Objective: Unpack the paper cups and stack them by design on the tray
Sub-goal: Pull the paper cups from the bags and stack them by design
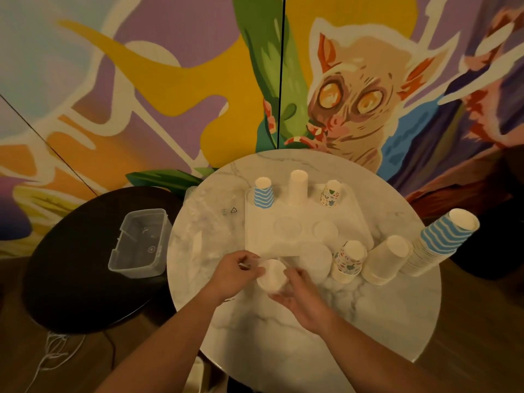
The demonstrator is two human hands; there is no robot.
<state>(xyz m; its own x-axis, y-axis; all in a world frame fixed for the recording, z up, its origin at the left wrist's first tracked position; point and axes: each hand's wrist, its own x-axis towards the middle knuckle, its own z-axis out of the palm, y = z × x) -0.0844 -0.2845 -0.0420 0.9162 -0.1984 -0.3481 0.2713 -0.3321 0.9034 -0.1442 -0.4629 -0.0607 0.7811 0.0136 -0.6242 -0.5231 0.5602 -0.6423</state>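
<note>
While held, white cup stack (pixel 271 275) base-up

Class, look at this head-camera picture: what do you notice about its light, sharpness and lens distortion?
Head view: warm, dim yellowish light; the round white marble table bulges from wide-angle distortion; the clear plastic tray nearly vanishes against it; the left hand and right hand look soft where they hold the plain white paper cups.

Both bare forearms reach forward and converge, left hand (pixel 236 269) knuckles up with fingers curled and pinching at its fingertips, right hand (pixel 297 297) just beside it, turned palm up, fingers loosely cupped toward the left
</note>
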